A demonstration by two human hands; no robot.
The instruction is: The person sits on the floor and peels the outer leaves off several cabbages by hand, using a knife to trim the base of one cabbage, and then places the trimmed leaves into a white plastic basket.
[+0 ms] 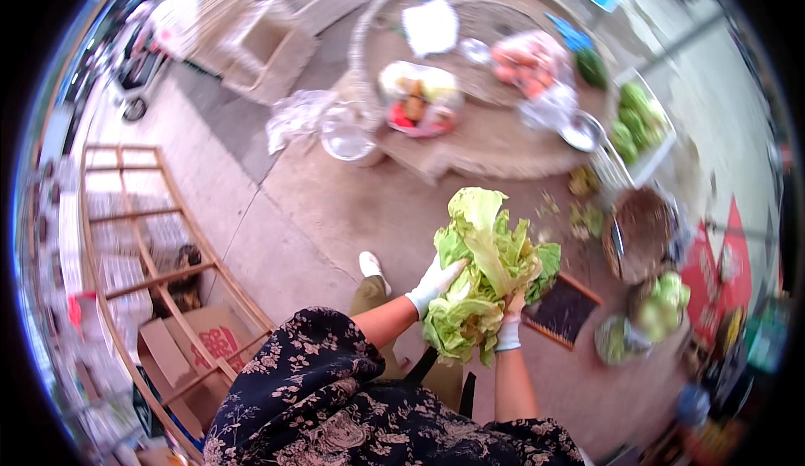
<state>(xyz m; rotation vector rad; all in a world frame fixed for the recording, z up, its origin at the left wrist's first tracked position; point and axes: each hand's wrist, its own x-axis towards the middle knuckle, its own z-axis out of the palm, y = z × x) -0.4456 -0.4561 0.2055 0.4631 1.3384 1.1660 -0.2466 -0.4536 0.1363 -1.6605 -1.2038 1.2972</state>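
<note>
A loose bundle of leafy green lettuce (484, 246) is held up in front of my body, above the floor. My left hand (439, 283), in a white glove, grips it from the left side, thumb over the leaves. On the right, my right hand (511, 318) holds the lower right of the bundle; its glove is white at the wrist, and leaves hide part of the fingers. Several leaves spread outward, and some hang down between my wrists.
Ahead stands a round table (497, 145) with bagged produce (421, 104), a bag of red-orange produce (528, 63) and a metal bowl (582, 131). To the right are a crate of green vegetables (641, 123) and a wicker basket (641, 233). A wooden ladder-like frame (151, 283) leans at left.
</note>
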